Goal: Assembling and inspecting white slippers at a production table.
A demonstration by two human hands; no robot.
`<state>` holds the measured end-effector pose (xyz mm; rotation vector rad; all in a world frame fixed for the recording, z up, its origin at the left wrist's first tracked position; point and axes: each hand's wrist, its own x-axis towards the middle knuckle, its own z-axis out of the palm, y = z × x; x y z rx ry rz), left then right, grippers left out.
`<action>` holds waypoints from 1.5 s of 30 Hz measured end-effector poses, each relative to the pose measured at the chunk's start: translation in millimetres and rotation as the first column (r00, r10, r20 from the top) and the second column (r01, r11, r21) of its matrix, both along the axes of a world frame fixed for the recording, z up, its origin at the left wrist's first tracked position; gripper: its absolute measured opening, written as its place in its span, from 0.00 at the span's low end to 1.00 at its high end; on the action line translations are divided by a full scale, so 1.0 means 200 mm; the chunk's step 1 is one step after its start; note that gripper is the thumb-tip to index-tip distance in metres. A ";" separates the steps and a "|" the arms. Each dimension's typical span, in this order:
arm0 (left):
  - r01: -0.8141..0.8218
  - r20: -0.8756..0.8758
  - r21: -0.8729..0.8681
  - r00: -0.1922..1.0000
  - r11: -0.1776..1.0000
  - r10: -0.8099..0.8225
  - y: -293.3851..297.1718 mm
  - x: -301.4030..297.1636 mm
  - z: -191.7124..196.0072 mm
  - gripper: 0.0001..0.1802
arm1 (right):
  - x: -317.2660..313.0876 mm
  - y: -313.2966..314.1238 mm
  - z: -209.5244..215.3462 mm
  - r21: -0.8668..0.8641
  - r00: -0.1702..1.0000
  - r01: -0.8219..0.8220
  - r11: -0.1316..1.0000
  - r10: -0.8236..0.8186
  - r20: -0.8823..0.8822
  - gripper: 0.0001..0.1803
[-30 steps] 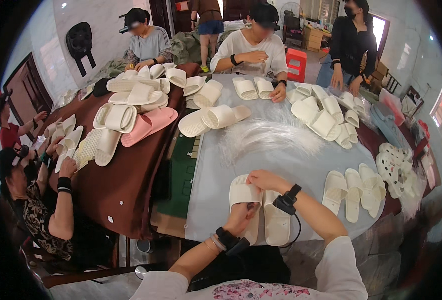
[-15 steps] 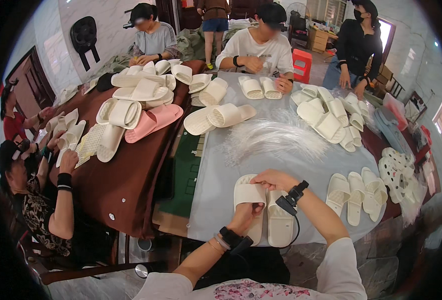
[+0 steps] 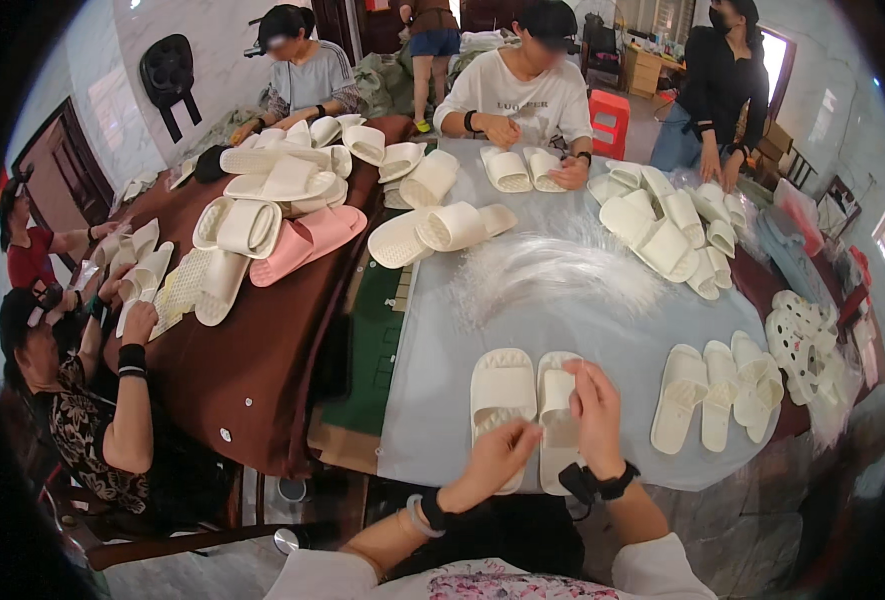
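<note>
A pair of cream slippers lies side by side in front of me, the left slipper (image 3: pixel 504 385) and the right slipper (image 3: pixel 560 440), toes pointing away. My left hand (image 3: pixel 498 460) is closed in a pinch over the left slipper's footbed, below its strap. Above the right slipper, my right hand (image 3: pixel 595 410) is raised with thumb and forefinger pressed together near the strap. Whatever either pinch holds is too thin or small to make out. Beyond the pair lies a heap of thin clear plastic strands (image 3: pixel 563 275).
More cream slippers (image 3: pixel 681 395) stand at the right, by white clogs (image 3: pixel 801 335). Slipper piles lie at the far right (image 3: pixel 653 235) and left (image 3: pixel 283 180), with a pink pair (image 3: pixel 308 240). Co-workers handle slippers around the grey-covered table (image 3: pixel 428 400) and brown-covered table (image 3: pixel 213 390).
My left hand has come out from under the left slipper's strap and drawn nearer to me. My right hand has left that strap and moved right, over the right slipper.
</note>
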<state>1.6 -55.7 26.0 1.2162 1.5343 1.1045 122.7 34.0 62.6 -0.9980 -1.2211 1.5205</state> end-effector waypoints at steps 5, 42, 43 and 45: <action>0.130 -0.459 0.579 0.868 0.805 0.190 0.29 -0.08 0.07 0.07 | 0.04 -0.19 -0.04 0.113 0.994 0.100 0.988 -0.094 -0.057 0.11; 0.577 -0.195 -0.104 0.787 0.810 -0.586 0.75 -0.07 -0.12 0.23 | 0.10 -0.10 -0.45 -0.358 0.895 0.059 0.932 -0.208 -0.394 0.17; 0.553 -0.210 -0.111 0.799 0.826 -0.564 0.75 -0.06 -0.12 0.21 | 0.11 -0.11 -0.45 -0.357 0.897 0.056 0.933 -0.204 -0.392 0.17; 0.495 -0.144 -0.050 0.856 0.867 -0.497 0.78 -0.06 -0.21 0.19 | 0.12 -0.13 -0.44 -0.313 0.907 0.035 0.949 -0.162 -0.389 0.18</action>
